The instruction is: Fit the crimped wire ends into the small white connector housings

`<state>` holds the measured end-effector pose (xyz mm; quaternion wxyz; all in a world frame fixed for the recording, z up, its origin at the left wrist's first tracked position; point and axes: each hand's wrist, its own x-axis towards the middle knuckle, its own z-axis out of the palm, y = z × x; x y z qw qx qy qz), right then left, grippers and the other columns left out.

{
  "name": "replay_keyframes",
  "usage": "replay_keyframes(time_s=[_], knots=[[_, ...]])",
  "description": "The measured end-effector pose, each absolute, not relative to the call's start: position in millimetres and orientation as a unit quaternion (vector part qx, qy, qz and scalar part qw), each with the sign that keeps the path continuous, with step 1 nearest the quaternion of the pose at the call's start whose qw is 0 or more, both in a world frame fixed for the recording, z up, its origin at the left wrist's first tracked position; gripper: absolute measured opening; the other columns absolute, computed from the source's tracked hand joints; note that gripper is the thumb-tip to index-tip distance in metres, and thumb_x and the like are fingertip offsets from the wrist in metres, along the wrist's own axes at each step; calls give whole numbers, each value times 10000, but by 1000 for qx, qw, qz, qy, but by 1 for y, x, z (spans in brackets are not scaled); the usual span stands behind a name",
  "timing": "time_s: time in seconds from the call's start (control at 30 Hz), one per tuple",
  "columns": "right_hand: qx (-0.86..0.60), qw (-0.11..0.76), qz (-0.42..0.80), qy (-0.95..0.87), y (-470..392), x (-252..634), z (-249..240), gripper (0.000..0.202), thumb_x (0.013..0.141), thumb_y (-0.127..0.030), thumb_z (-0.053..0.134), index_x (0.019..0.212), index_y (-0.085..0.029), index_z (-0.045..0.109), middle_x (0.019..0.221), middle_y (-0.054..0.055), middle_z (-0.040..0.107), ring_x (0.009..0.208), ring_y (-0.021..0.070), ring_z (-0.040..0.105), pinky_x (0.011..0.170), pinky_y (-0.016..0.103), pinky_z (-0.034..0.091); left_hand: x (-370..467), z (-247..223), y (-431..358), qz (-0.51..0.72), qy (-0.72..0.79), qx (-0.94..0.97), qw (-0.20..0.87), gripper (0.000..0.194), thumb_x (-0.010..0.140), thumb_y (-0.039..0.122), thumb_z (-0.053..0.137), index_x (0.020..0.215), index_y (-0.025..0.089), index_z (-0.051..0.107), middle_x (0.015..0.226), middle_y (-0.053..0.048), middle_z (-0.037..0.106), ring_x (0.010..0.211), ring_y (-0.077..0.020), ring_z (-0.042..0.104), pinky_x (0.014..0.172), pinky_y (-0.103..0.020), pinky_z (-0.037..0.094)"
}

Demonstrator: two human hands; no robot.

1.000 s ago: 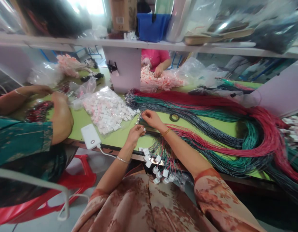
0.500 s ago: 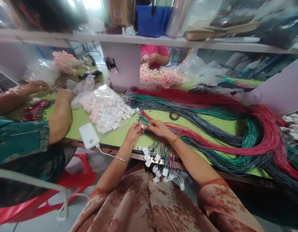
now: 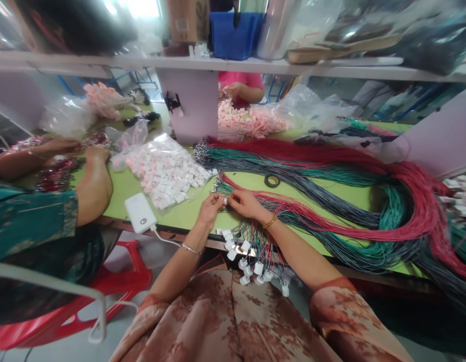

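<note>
My left hand (image 3: 211,210) pinches a small white connector (image 3: 225,201) above the front of the table. Close against it, my right hand (image 3: 246,204) has its fingers pressed together at the connector's other side; a wire end is probably between them, but it is too small to make out. Beneath and behind my hands lies a bundle of red, green and black wires (image 3: 312,221) with metal-tipped ends. Several white connectors (image 3: 258,268) on wires hang over the table edge below my right wrist. Left of my hands rests a clear bag of white connectors (image 3: 168,171).
A white power bank (image 3: 140,213) with a cable lies at the front edge. Behind the wires sits a roll of black tape (image 3: 272,181). A co-worker's arm (image 3: 93,181) reaches over the table at left. A shelf (image 3: 233,64) with a blue bin (image 3: 236,35) crosses above.
My right hand has moved slightly left, closer to my left hand and the connector. The co-worker's hands at left have shifted a little over their red wires.
</note>
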<state>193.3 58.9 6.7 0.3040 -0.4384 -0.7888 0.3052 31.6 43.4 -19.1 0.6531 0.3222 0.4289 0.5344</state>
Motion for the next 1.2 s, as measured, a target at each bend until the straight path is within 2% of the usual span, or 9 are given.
replay_keyframes(time_s=[0.1, 0.23, 0.4, 0.53, 0.6, 0.8, 1.0, 1.1, 1.2], knots=[[-444, 287, 269, -805, 54, 194, 8, 146, 812, -243, 495, 690, -171, 535, 600, -19, 513, 541, 103, 408, 542, 233, 269, 32, -17, 43, 539, 427, 314, 654, 306, 622, 277, 824, 827, 142, 641, 688, -1, 642, 623, -88, 571, 634, -222, 446], [-468, 269, 257, -801, 57, 193, 8, 172, 810, -264, 511, 674, -168, 553, 563, -22, 502, 513, 103, 390, 526, 238, 253, 32, -15, 43, 532, 429, 327, 652, 281, 630, 254, 818, 812, 140, 637, 688, -8, 641, 623, -94, 569, 627, -227, 436], [-518, 331, 232, -754, 100, 194, 17, 266, 863, -335, 475, 717, -157, 608, 646, 7, 594, 595, 120, 459, 593, 238, 325, 32, -18, 44, 535, 425, 322, 655, 262, 652, 260, 801, 820, 145, 637, 686, -3, 624, 635, -95, 579, 624, -224, 439], [-610, 290, 215, -705, 145, 188, 13, 188, 774, -314, 594, 833, -152, 666, 778, 36, 675, 661, 137, 519, 646, 242, 365, 31, -20, 44, 533, 421, 327, 657, 282, 643, 275, 808, 823, 142, 636, 680, 0, 617, 633, -90, 580, 630, -220, 444], [-625, 271, 232, -694, 158, 185, 5, 183, 745, -307, 615, 809, -147, 673, 775, 41, 680, 666, 140, 527, 642, 241, 370, 30, -19, 44, 531, 419, 325, 661, 297, 634, 283, 815, 824, 141, 636, 688, 0, 622, 632, -87, 582, 636, -221, 449], [-594, 329, 242, -693, 168, 196, -3, 136, 718, -243, 537, 647, -150, 605, 648, 17, 619, 633, 133, 493, 610, 241, 354, 28, -18, 43, 528, 418, 316, 668, 301, 626, 278, 822, 820, 140, 638, 699, -6, 634, 642, -89, 591, 649, -226, 453], [-514, 424, 332, -668, 147, 194, 27, 184, 714, -330, 549, 689, -153, 594, 621, -11, 564, 584, 108, 437, 591, 235, 353, 27, -21, 43, 534, 401, 322, 671, 288, 650, 276, 812, 829, 138, 633, 757, -14, 641, 654, -84, 587, 653, -228, 451], [-479, 416, 369, -680, 121, 185, 39, 232, 713, -373, 584, 692, -144, 610, 617, -15, 552, 564, 96, 416, 570, 232, 343, 26, -22, 42, 536, 390, 318, 678, 276, 675, 267, 797, 852, 141, 627, 779, -17, 639, 665, -85, 590, 664, -233, 451], [-483, 394, 385, -681, 95, 182, 38, 240, 714, -378, 589, 667, -143, 602, 557, -40, 475, 527, 81, 351, 529, 224, 295, 26, -23, 43, 540, 380, 311, 684, 248, 700, 251, 776, 859, 146, 617, 772, -15, 631, 672, -89, 589, 677, -239, 452]])
